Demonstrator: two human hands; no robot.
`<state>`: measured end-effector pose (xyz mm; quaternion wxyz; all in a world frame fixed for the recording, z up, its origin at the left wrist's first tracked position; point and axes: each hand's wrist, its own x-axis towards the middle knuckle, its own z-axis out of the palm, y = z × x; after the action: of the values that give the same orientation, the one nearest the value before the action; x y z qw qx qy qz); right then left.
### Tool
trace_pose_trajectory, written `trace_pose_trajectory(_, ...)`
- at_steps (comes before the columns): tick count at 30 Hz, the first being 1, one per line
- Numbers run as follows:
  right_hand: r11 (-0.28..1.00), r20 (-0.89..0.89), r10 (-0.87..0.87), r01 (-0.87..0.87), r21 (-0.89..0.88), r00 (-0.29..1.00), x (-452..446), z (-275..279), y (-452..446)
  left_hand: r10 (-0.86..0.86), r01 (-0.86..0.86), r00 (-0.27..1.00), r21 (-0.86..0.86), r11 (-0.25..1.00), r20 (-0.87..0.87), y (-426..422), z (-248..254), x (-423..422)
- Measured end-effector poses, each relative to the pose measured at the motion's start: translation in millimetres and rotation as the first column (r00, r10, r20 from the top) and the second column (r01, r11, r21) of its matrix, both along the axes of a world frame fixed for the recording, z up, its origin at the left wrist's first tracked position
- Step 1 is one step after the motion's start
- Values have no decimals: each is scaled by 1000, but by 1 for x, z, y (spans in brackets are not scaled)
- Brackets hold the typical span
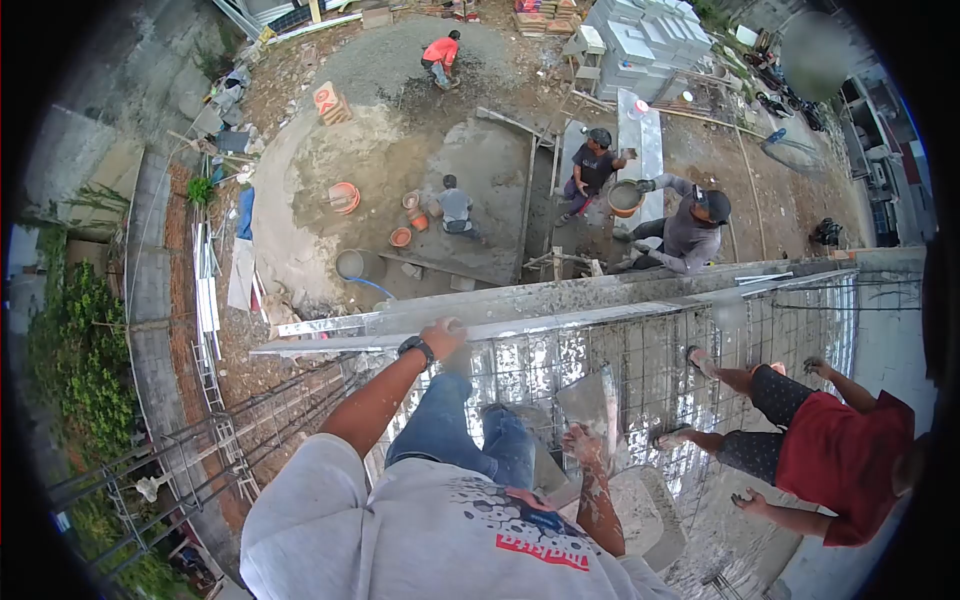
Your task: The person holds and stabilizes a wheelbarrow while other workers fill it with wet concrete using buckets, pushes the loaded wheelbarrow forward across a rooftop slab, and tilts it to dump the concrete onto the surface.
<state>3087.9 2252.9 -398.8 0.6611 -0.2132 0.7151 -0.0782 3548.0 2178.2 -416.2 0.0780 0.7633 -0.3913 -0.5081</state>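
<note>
The left arm reaches from the lower left toward the centre, its forearm bare and slanting up to a dark wristwatch. The left hand is just off centre toward 8 o'clock, back of the hand uppermost, at the edge of a long, straight, pale board. Its fingers bend over a greyish patch; whether they grip anything I cannot tell.

The right arm is bent, its forearm rising from 5 o'clock and spattered with grey mortar. The right hand, also at 5 o'clock, has its fingers curled in beside a flat, smooth grey plate with straight edges. I cannot tell whether they close on it. Just below lies a round-cornered tub, coated in grey.

From the centre toward 4 o'clock spreads a steel bar grid over a shiny wet surface. A co-worker in a red shirt bends over it at 4 o'clock. Toward 2 o'clock, another co-worker holds a round bucket of grey material. Rounded orange buckets stand at 10 o'clock on rough, sandy ground.
</note>
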Motion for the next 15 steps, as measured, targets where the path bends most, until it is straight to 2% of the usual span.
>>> trace_pose_trajectory(2,996,-103,-78,83,42,992,-39,-1,42,-93,93,995,-7,996,32,-14,14,-29)
trace_pose_trajectory(5,972,-119,-224,231,51,967,-106,-5,115,-246,247,969,-31,969,19,-31,29,-84)
trace_pose_trajectory(6,930,-30,-364,365,43,931,-138,-35,156,-300,300,954,-40,953,5,-35,33,-105)
trace_pose_trajectory(8,786,142,-617,613,79,774,-203,-95,238,-383,384,923,-38,922,39,-38,45,-153)
trace_pose_trajectory(11,842,-172,-521,537,57,836,-174,19,239,-463,464,886,-52,884,41,-35,52,-228)
trace_pose_trajectory(15,684,-114,-709,718,127,695,-192,6,322,-567,569,822,-77,819,50,-29,66,-318)
